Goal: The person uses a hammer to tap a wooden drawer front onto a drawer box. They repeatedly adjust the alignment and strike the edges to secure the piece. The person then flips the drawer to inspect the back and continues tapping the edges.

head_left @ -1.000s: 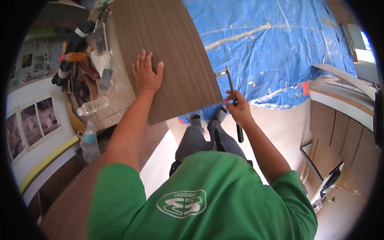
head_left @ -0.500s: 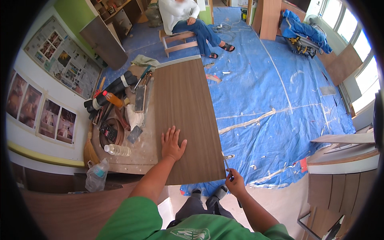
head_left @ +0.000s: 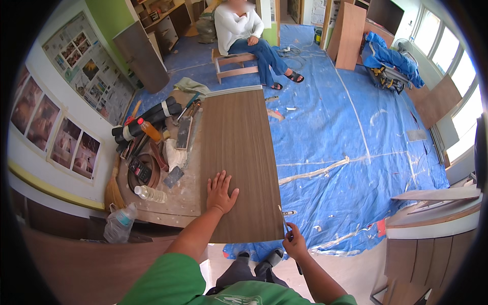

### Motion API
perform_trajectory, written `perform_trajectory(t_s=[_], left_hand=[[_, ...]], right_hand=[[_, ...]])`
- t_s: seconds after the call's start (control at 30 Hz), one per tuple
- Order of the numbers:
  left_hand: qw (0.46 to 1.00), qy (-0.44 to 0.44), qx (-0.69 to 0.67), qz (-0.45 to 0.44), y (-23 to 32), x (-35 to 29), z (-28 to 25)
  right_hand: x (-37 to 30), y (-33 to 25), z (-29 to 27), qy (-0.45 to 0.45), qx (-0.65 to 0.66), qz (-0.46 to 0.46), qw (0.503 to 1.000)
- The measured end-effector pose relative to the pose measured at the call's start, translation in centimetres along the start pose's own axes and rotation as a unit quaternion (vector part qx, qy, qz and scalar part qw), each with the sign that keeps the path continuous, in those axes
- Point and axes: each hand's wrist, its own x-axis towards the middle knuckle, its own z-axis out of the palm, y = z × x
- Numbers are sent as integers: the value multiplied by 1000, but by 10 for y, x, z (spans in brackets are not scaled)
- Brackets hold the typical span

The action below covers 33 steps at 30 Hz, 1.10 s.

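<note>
Left hand (head_left: 221, 193) spread flat on brown panel (head_left: 239, 162); right hand (head_left: 294, 244) pinches slim tool (head_left: 285, 223) at near-right corner. Panel judged stiff, heavy, smooth; grip long edges.

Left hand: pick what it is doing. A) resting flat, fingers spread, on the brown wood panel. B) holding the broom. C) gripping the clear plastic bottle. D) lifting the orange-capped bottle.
A: the left hand lies palm down with its fingers spread on the brown wood panel, apart from the clear plastic bottle on the worktable.
</note>
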Motion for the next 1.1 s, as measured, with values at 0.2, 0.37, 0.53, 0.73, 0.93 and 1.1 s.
perform_trajectory(t_s=[0.2, 0.37, 0.53, 0.73, 0.93, 1.1], left_hand=[[1000, -10, 2, -6, -1, 0, 1], [1000, -12, -1, -4, 0, -2, -2], [1000, -14, 8, -2, -1, -1, 1], [1000, -15, 9, -5, -1, -1, 2], [1000, -18, 8, -8, 0, 0, 1], [1000, 3, -6, 2, 0, -1, 2]], right_hand=[[6, 8, -2, -35, 13, 5, 999], [2, 12, 2, -27, 81, 19, 996], [2, 22, 4, -25, 95, 14, 995], [3, 18, -4, -52, 165, 60, 983], [3, 20, -4, -48, 142, 49, 987], [6, 22, -1, -20, 93, 25, 995]])
